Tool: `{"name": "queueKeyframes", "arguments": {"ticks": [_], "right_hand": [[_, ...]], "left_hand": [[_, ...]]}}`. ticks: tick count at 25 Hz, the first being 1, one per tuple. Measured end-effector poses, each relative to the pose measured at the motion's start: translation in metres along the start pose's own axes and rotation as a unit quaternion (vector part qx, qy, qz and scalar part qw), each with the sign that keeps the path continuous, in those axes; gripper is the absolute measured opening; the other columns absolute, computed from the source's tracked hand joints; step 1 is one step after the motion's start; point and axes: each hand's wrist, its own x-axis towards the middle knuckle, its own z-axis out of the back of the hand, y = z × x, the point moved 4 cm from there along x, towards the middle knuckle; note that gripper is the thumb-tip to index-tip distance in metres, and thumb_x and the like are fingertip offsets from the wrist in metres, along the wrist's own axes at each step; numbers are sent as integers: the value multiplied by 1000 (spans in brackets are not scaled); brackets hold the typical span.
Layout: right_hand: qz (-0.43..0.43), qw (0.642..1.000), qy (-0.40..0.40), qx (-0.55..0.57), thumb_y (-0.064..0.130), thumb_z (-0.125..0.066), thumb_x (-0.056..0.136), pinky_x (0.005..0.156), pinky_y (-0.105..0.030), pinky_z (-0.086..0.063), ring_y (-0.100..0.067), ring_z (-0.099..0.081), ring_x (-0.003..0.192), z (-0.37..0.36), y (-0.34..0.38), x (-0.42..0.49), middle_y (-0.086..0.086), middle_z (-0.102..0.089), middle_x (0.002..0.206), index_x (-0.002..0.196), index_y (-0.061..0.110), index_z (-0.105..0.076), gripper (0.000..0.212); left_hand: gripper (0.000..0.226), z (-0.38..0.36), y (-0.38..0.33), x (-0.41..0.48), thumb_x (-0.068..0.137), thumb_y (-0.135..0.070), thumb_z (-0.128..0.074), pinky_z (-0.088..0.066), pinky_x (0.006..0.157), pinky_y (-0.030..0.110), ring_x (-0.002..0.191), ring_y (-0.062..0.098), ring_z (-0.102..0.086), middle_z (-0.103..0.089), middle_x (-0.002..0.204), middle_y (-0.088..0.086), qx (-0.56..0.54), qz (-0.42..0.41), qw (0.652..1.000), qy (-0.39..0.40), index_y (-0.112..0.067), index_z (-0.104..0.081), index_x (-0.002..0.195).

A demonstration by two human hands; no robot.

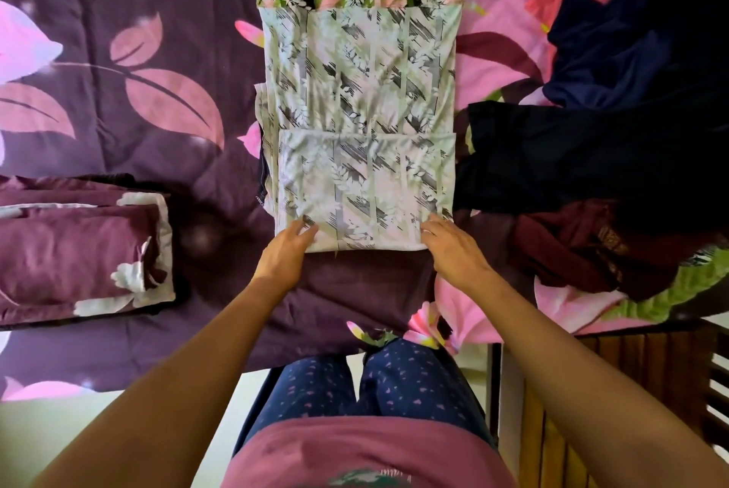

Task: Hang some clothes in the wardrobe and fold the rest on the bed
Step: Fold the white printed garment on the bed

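- We see a printed garment (363,93) lying flat in the middle of the bed (157,124). It runs lengthwise away from the person, with its near end doubled back over itself.
- Its far end shows a brighter band of green, pink and black. The rest is pale, with grey leaves and stripes.
- The left hand (286,252) rests on the near-left corner of the fold, its fingers (305,229) straight and slightly spread on the cloth.
- The right hand (453,250) rests on the near-right corner, its fingers (432,225) extended, close together and lying on top of the fabric.
- We cannot tell whether either thumb is tucked under the edge.
- A loose pile (631,112) of dark navy and black clothes lies just right of the garment, touching its edge. A maroon cloth (572,250) lies nearer the person.
- A purple pillow (79,250) with white flowers lies well apart to the left.
- The person stands at the bed's near edge in dotted navy trousers (394,389).
- A wooden frame (631,389) stands at lower right.
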Motion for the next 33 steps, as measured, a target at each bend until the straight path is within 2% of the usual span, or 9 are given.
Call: {"name": "queueKeyframes", "arguments": {"ticks": [3, 5, 9, 12, 19, 22, 26, 29, 33], "right_hand": [[-4, 997, 81, -14, -7, -49, 77, 105, -43, -38, -33, -39, 133, 5, 4, -10, -14, -50, 135, 99, 3, -68, 31], [-5, 977, 214, -2, 0, -53, 81, 104, -36, -34, -26, -36, 135, 6, 8, -18, -8, -43, 141, 106, 7, -65, 28], [-55, 902, 412, 115, -1, -55, 83, 60, -28, -43, -18, -54, 73, 13, 27, -35, -4, -60, 91, 93, 4, -63, 14], [-61, 842, 517, 140, -3, -62, 81, 55, -26, -36, -15, -45, 63, 20, 33, -45, 3, -52, 70, 68, 16, -57, 24], [-86, 937, 321, 110, 8, -64, 84, 58, -24, -37, -16, -52, 75, 67, 0, 14, 3, -56, 78, 88, 13, -61, 7], [-132, 959, 225, 111, 5, -58, 87, 69, -27, -39, -30, -57, 97, 65, -18, 44, -13, -59, 99, 105, 4, -60, 18], [-132, 988, 56, 53, -3, -50, 85, 86, -42, -46, -37, -53, 111, 59, -19, 50, -17, -52, 126, 130, 4, -47, 46], [-47, 996, -68, 37, 4, -67, 79, 69, -41, -51, -36, -61, 95, 42, 14, 30, -19, -60, 103, 107, -1, -61, 29], [-53, 991, 107, -54, 38, -78, 70, 80, -39, -45, -31, -54, 104, -8, 25, 2, -13, -54, 107, 111, 7, -58, 55]], "left_hand": [[50, 2, -7, -13, 85, 4, -46, -45, 93, 43, 117, 38, -50, -47, 138, 12, 8, 24, 997, 74, -13, -53, 131], [46, 4, -15, -21, 87, -1, -49, -40, 98, 37, 121, 34, -49, -50, 134, 14, 52, 42, 982, 175, -14, -53, 132], [62, 11, -35, -45, 81, -1, -66, -50, 81, 30, 113, 27, -57, -52, 132, 13, 173, 3, 899, 402, -12, -44, 138], [58, 18, -40, -61, 83, 2, -59, -49, 68, 25, 98, 25, -64, -59, 123, 13, 98, 43, 851, 514, -12, -45, 138], [10, 69, -21, -1, 81, 2, -53, -37, 62, 28, 80, 23, -49, -56, 78, 14, 10, 18, 964, 264, 0, -62, 77], [29, 79, -19, 34, 87, 2, -46, -44, 87, 36, 103, 31, -56, -63, 109, 16, -9, 19, 990, 140, -2, -66, 108], [54, 69, -22, 41, 78, 15, -46, -43, 91, 45, 112, 39, -52, -58, 124, 18, 43, 25, 995, -90, -5, -55, 127], [41, 30, -26, 23, 82, 2, -61, -42, 90, 44, 113, 37, -49, -54, 125, 19, 39, -8, 998, -48, -3, -57, 123], [62, -21, -12, -9, 64, -26, -85, -43, 83, 44, 104, 35, -51, -52, 115, 16, 42, 0, 998, 48, -6, -59, 117]]}}
